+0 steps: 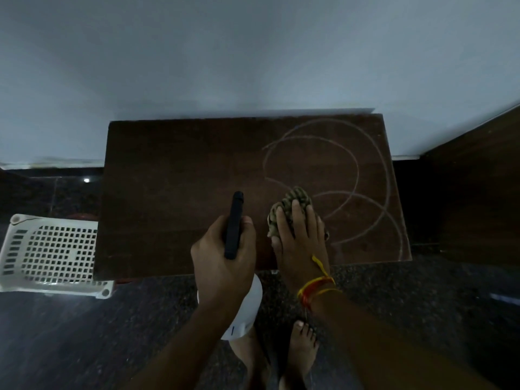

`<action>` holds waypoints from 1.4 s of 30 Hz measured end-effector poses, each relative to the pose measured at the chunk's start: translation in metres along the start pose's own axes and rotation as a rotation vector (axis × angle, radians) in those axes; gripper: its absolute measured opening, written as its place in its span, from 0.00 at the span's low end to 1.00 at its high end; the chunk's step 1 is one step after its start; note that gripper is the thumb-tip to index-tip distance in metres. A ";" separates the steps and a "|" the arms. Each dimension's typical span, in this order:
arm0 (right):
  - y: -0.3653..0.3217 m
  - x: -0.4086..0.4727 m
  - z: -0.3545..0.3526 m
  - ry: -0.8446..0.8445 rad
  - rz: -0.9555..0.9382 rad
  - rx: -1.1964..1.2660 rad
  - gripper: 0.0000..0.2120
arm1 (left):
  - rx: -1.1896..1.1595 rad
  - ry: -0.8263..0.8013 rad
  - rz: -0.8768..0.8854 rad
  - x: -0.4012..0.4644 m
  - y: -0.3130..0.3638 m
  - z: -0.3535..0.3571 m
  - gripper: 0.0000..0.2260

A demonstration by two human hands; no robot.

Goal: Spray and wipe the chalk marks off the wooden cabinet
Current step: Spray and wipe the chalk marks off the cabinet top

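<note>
Bottle (242, 311) (white) in left hand (222, 260)

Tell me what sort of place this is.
Probably a room in a home. A low wooden cabinet stands against a plain wall on a dark speckled stone floor, with a white plastic basket beside it, and the person is barefoot.

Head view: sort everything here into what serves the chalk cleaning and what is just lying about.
For the job:
- spray bottle, gripped by the left hand
- cloth, pressed flat under the right hand
- chalk marks, curved lines
- wooden cabinet

Lying about:
- white plastic basket, on the floor beside the cabinet
</note>
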State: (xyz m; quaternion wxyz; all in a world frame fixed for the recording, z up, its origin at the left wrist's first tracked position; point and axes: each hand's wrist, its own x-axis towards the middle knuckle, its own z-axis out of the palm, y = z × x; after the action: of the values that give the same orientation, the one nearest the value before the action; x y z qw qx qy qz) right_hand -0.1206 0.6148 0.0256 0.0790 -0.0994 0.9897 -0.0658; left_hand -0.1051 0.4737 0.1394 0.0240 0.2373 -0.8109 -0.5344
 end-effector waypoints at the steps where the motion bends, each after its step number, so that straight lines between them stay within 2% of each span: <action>1: -0.002 0.010 -0.001 0.010 0.010 0.006 0.26 | -0.001 -0.001 0.002 0.001 0.000 0.000 0.16; 5: -0.006 0.038 -0.005 0.025 0.034 0.004 0.27 | 0.008 0.002 0.005 0.004 0.001 0.001 0.16; 12: -0.005 0.004 -0.004 -0.037 0.003 -0.017 0.26 | -0.002 -0.006 -0.019 0.015 0.013 0.001 0.14; 21: -0.008 0.102 -0.016 0.010 0.024 0.010 0.28 | -0.021 -0.033 -0.040 0.031 0.020 0.001 0.11; 28: -0.011 0.077 -0.013 -0.003 0.026 -0.004 0.27 | -0.034 -0.055 -0.068 0.051 0.029 0.000 0.12; 37: -0.010 0.155 -0.021 0.080 0.048 0.003 0.27 | -0.061 -0.068 -0.099 0.080 0.034 0.006 0.11; 42: -0.009 0.147 -0.020 0.079 0.034 -0.003 0.27 | -0.055 -0.067 -0.116 0.090 0.039 0.011 0.11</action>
State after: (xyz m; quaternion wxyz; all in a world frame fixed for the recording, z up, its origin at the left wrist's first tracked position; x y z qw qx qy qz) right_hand -0.2647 0.5779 0.0249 0.0408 -0.0803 0.9937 -0.0667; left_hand -0.2026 0.4582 0.1498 -0.0278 0.2652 -0.7812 -0.5645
